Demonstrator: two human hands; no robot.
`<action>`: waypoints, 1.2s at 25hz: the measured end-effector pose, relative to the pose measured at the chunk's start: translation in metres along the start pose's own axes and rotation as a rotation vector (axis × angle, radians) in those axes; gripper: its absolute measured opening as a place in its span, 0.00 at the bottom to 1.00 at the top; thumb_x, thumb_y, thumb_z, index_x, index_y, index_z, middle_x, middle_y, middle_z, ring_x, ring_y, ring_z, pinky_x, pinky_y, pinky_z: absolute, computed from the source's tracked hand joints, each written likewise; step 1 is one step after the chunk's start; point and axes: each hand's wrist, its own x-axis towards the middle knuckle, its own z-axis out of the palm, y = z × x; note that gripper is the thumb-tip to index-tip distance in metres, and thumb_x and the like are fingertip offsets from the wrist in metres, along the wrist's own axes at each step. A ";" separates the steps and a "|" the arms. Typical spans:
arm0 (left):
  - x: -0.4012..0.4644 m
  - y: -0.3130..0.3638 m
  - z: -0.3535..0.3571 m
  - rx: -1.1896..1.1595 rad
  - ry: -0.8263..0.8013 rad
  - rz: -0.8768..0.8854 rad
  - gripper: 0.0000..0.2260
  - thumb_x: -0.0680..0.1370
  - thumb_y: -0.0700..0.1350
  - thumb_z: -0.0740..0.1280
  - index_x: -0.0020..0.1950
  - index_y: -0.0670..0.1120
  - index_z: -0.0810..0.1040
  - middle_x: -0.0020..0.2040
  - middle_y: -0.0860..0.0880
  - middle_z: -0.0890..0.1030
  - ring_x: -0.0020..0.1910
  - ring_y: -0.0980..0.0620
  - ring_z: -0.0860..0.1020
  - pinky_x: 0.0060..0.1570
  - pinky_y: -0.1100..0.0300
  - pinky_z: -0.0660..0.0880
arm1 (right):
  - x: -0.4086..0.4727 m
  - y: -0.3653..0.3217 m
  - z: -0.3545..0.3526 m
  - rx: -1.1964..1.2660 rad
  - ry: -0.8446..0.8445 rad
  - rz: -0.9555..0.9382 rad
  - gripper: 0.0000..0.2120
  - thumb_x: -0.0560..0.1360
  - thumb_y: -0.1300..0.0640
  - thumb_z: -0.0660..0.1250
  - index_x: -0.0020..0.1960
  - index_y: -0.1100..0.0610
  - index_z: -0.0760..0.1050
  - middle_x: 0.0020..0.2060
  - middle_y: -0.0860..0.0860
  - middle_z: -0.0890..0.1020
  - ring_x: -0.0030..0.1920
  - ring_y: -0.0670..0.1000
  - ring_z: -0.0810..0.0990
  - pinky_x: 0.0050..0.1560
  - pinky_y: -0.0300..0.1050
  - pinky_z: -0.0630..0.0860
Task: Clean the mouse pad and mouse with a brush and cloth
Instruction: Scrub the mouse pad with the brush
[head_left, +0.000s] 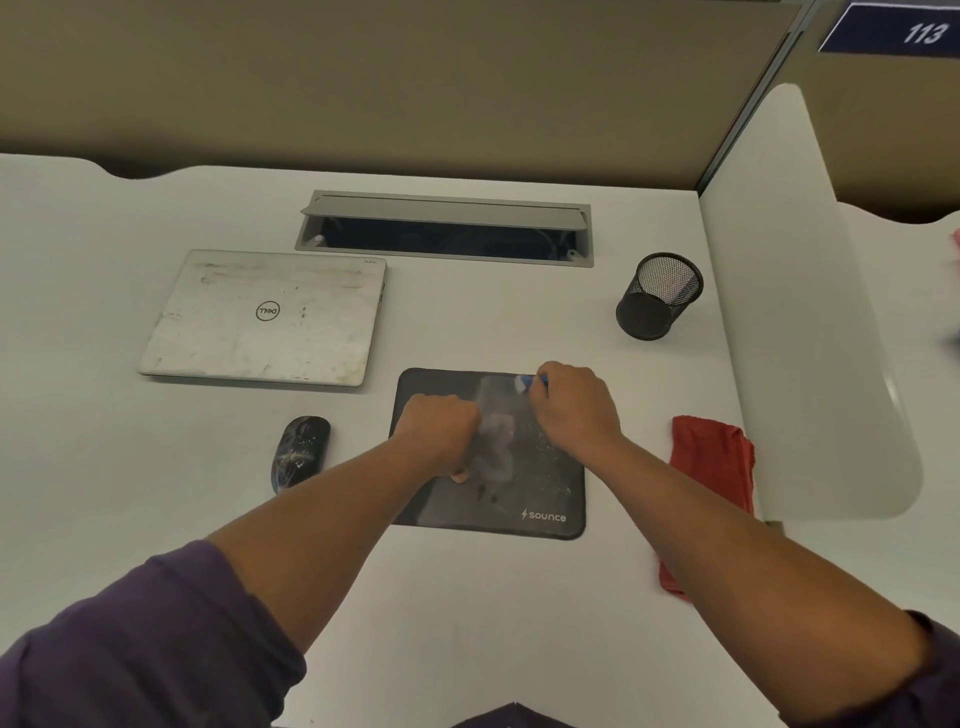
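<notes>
Right hand (571, 402) grips small blue-white brush (529, 382) at far edge of dusty black rectangular mouse pad (540, 483) | left hand (439, 428) fisted, pinning pad's left side | speckled black mouse (300, 451) left, nearer left hand | red cloth (711, 457) right on white bench (467, 322)

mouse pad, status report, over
Right hand grips brush at mouse pad far edge. Left hand fisted on pad. Mouse, cloth untouched. Nothing blocking.

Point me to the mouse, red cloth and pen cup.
mouse (300, 451), head view, middle of its top shell
red cloth (714, 462), head view, upper folded part
pen cup (655, 306), head view, mesh wall
</notes>
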 end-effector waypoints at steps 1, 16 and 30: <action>-0.001 0.000 0.000 0.004 0.001 -0.001 0.17 0.69 0.57 0.79 0.49 0.49 0.80 0.38 0.50 0.76 0.36 0.48 0.77 0.40 0.55 0.69 | -0.002 -0.001 -0.001 0.008 0.023 -0.095 0.13 0.81 0.54 0.58 0.42 0.55 0.76 0.32 0.50 0.77 0.34 0.54 0.75 0.31 0.46 0.65; -0.004 0.006 -0.005 0.060 0.074 0.007 0.34 0.65 0.55 0.81 0.66 0.48 0.72 0.53 0.50 0.80 0.49 0.47 0.79 0.43 0.54 0.65 | -0.011 0.029 -0.009 -0.295 0.022 -0.132 0.12 0.82 0.55 0.55 0.54 0.56 0.76 0.34 0.50 0.77 0.29 0.48 0.67 0.27 0.42 0.59; 0.013 0.009 -0.018 0.040 -0.065 0.020 0.32 0.63 0.53 0.83 0.61 0.46 0.74 0.47 0.49 0.82 0.44 0.46 0.82 0.40 0.56 0.72 | 0.006 0.010 -0.004 -0.118 0.002 -0.217 0.08 0.77 0.55 0.64 0.40 0.51 0.68 0.32 0.48 0.76 0.29 0.47 0.69 0.27 0.40 0.57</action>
